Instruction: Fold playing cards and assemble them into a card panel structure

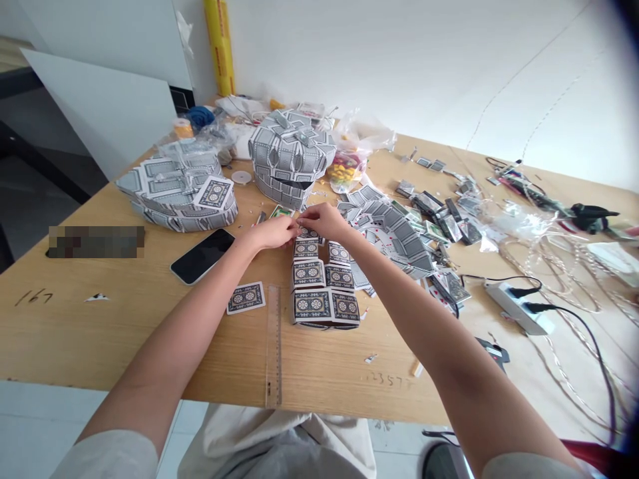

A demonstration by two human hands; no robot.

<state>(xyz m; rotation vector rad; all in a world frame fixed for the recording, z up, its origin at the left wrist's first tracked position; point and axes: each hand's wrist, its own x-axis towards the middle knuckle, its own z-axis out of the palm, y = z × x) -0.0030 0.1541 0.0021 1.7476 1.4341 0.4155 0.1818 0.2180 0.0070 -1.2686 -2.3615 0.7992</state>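
A long box-like piece made of folded playing cards (308, 274) lies in front of me, its dark patterned card backs facing up. Gaps show between its two rows of cards. At its far end, my left hand (278, 231) is closed on the left edge, with its fingertips partly hidden. My right hand (323, 219) pinches at the same end from above, close to the left fingers. One loose playing card (245, 298) lies flat to the left of the piece, with a clear ruler (274, 346) between that card and the piece's near end.
Two lidded card boxes, an oval one (174, 193) and a round one (289, 156), stand at the back. A phone (204, 256) lies left. An open card tray (394, 233), loose card stacks (439, 213), a power strip (519, 307) and tangled cords (574, 266) are on the right.
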